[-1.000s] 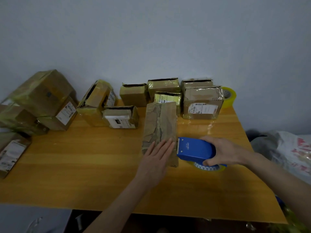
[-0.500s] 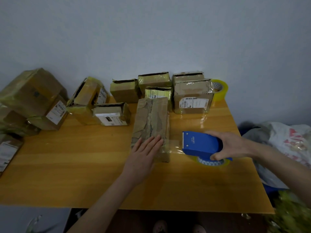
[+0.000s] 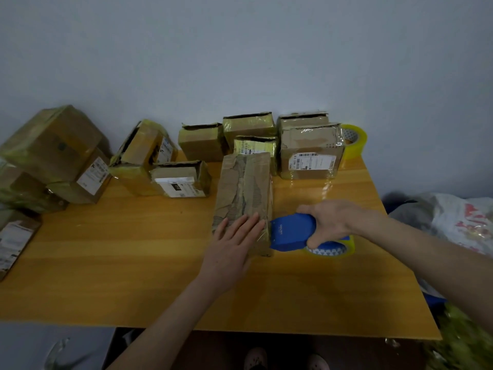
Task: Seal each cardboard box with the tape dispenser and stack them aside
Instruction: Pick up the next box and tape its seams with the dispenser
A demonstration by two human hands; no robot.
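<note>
Here's the risk right away: the blue plastic tape dispenser (image 3: 292, 232) has its front edge right up against the near right side of the long, flat brown cardboard box (image 3: 244, 193), and that box looks light and battered. Any sideways push or pull from the dispenser could skate it across the glossy orange-yellow wooden table (image 3: 106, 263), or swing its far end into the small label-fronted carton (image 3: 181, 180) just beside it. The clear tape at that corner shows only as a faint sheen, so I can't tell whether it is cut. If it isn't, lifting the dispenser away may peel it back or wrinkle it over the crumpled top. The torn, ridged cardboard could also leave the strip poorly stuck. Now the hands. The left hand (image 3: 232, 244) lies flat on the near end of the box, fingers straight and together, pointing away and slightly right, palm pressing down with the forearm coming up from below. The right hand (image 3: 329, 222) is wrapped over the dispenser's rear, thumb tucked underneath by the tape roll, with the arm reaching in from the right. A stack of taped brown boxes (image 3: 53, 145) sits at the table's far left.
</note>
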